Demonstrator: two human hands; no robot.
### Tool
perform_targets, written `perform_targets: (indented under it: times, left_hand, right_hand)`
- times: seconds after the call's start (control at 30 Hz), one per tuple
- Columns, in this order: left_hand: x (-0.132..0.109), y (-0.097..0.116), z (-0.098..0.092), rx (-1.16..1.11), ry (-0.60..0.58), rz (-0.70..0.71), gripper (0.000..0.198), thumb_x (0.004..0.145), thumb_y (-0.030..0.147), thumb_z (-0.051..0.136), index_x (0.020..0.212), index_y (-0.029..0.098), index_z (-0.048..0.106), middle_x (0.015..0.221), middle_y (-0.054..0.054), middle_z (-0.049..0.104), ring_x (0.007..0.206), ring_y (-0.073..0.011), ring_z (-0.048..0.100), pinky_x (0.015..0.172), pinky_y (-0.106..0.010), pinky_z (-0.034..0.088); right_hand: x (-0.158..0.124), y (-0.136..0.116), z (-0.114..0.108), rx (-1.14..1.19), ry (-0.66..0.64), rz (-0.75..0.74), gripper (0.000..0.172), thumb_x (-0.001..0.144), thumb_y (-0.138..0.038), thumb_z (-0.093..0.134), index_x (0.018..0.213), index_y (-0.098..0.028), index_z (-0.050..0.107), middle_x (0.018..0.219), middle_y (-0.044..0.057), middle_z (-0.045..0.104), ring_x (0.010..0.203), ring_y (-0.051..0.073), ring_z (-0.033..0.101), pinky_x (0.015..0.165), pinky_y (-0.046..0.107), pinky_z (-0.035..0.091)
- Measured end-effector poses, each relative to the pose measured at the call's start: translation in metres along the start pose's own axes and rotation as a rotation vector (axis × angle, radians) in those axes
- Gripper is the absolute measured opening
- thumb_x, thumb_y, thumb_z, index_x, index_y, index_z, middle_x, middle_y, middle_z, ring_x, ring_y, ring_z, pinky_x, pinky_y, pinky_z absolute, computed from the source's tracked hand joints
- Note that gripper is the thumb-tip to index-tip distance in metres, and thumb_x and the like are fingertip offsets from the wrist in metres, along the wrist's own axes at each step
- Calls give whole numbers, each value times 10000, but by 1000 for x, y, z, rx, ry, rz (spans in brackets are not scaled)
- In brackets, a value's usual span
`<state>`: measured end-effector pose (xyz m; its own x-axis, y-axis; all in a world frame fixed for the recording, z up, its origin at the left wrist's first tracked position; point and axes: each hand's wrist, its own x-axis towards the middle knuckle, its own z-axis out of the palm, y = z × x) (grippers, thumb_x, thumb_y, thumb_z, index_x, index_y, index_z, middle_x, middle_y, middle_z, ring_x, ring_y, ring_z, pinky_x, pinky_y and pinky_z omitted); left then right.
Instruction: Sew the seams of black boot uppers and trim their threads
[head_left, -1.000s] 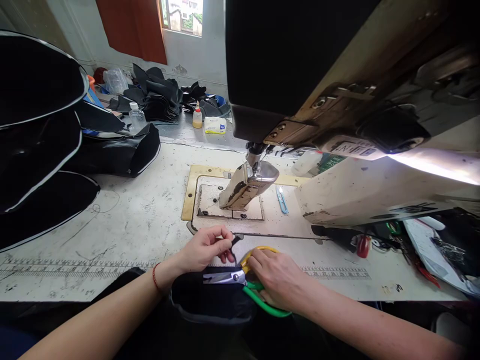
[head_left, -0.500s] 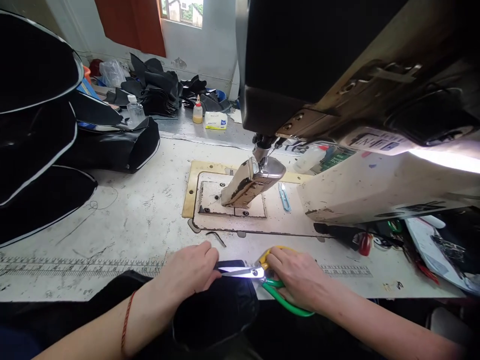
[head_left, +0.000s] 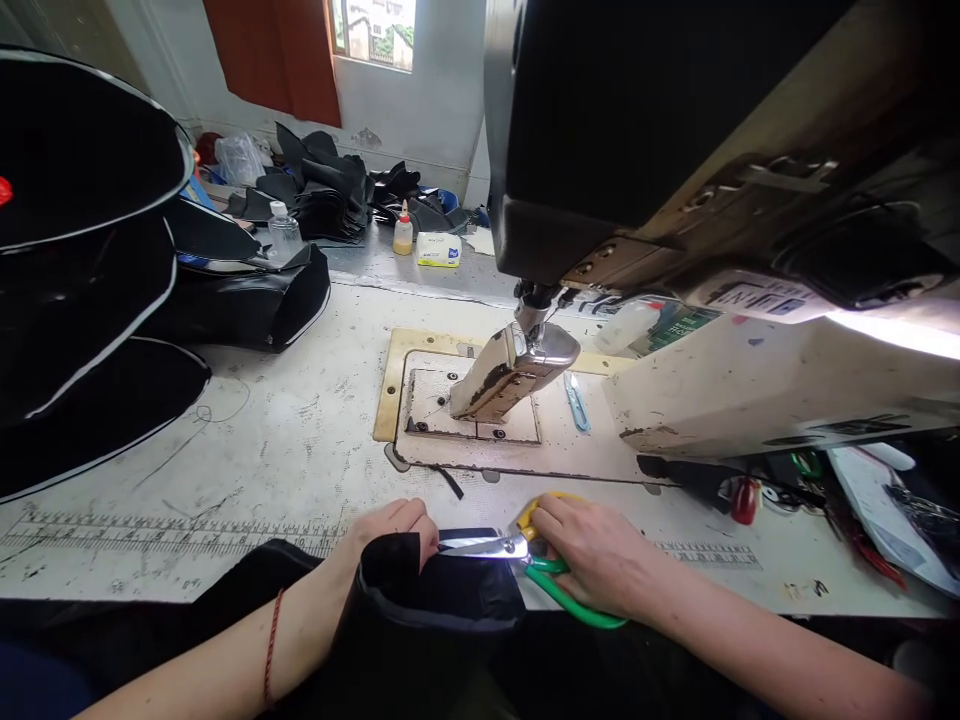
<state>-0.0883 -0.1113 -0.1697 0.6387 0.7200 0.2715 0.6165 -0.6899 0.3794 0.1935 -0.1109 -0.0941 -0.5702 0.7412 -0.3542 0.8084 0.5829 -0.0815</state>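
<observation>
My right hand grips scissors with a yellow and a green handle at the table's near edge; the bright blades point left. My left hand is closed on the rim of a black fabric piece, pinching it right beside the blade tips. The black piece hangs over the table edge toward me and hides my left fingers in part. A short black offcut lies on the table just beyond my hands.
A sewing machine fills the right; its presser foot sits on a yellow-edged plate. Blue snips lie beside it. Black white-edged pieces are stacked at left. Bottles and black scraps stand at the back. Tools clutter the right.
My left hand let go of the thin offcut, drew back to the fabric's edge and folded it up. The scissors shifted slightly right and stayed along the rim.
</observation>
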Motion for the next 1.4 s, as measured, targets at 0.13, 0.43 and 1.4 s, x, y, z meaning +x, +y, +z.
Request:
perform_targets:
  times: [0.13, 0.43, 1.4]
  left_hand:
    - [1, 2, -9, 6, -18, -5, 207, 903, 108, 384, 764, 200, 507, 718, 7, 541, 633, -127, 489, 536, -239, 345]
    - [7, 8, -31, -38, -101, 6, 207, 889, 81, 409, 767, 181, 543, 765, 0, 612, 620, -115, 519, 537, -217, 368]
    - [21, -8, -59, -1095, -53, -530, 92, 820, 211, 581, 753, 148, 587, 697, 21, 537, 623, -97, 456, 575, -219, 364]
  right_hand:
    - [1, 3, 0, -4, 7, -46, 161, 771, -171, 554, 925, -159, 598, 908, 80, 639, 731, 209, 593, 598, 293, 381]
    - [8, 4, -7, -6, 40, -83, 169, 777, -195, 567, 937, -154, 604, 911, 89, 646, 719, 212, 599, 581, 294, 357]
    - [37, -29, -9, -73, 109, -180, 383, 538, -19, 484, 873, -205, 511, 841, 61, 600, 670, 237, 573, 556, 308, 337]
